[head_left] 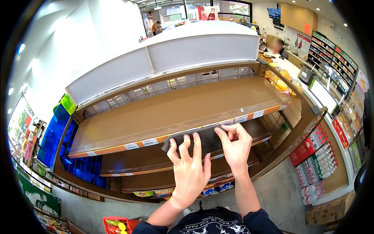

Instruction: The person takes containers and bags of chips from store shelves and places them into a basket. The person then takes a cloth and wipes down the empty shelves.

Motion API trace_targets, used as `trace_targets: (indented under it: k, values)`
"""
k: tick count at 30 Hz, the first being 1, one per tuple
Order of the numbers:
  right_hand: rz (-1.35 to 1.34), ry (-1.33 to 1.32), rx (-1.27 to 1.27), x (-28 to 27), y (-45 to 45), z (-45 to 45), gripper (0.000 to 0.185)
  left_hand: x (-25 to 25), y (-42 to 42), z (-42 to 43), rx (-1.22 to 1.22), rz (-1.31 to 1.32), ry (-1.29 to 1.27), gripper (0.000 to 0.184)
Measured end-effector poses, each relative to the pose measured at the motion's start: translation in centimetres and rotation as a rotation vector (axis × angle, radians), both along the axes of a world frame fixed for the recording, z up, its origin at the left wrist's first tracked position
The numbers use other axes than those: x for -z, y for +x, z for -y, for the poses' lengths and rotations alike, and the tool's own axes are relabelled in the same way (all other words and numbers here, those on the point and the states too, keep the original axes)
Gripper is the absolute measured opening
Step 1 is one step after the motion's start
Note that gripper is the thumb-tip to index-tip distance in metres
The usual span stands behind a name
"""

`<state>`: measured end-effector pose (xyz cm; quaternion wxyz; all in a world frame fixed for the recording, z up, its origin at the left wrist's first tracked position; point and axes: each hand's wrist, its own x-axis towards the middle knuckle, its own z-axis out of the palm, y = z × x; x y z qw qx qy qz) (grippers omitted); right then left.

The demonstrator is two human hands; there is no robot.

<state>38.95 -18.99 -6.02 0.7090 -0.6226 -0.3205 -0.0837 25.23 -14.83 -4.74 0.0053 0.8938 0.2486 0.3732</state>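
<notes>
A dark grey cloth [207,142] lies against the front edge of the top shelf [175,102], over part of its price-label strip. My left hand [189,165] rests on the cloth's left part, with fingers spread and the fingertips pressed on it; the thumb is apart from them. At the cloth's right end, my right hand [237,147] pinches its upper corner between thumb and bent fingers. A clear plastic lip runs along the shelf front, above orange strips with white price labels [150,142].
Lower brown shelves [136,162] lie beneath, with colourful packets at the bottom. A red basket [120,225] of goods stands on the floor near my left. Bottled drinks [317,163] line the counter at right. Behind that counter is a person [284,54].
</notes>
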Motion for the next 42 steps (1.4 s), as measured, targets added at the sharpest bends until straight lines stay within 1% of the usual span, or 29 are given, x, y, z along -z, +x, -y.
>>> trace_targets:
  k: [13, 17, 26, 33, 42]
  values:
    - [-0.018, 0.008, 0.001, -0.1, 2.3, 1.5, 0.014, 0.0, 2.4, 1.5, 0.013, 0.001, 0.004, 0.06]
    - [0.018, -0.017, 0.005, -0.6, 2.9, 1.9, 0.015, -0.2, 3.3, 2.2, 0.007, 0.006, -0.011, 0.061]
    - [0.022, -0.018, -0.062, -0.4, 5.4, 3.3, 0.016, -0.1, 5.2, 3.4, -0.012, -0.018, 0.011, 0.058]
    - [0.06, -0.043, -0.12, -0.5, 7.2, 4.2, 0.017, -0.5, 6.6, 4.5, -0.031, -0.013, -0.051, 0.062]
    - [0.004, -0.08, -0.034, -0.9, 7.4, 5.2, 0.016, 0.1, 7.5, 4.9, 0.031, -0.038, -0.063, 0.068]
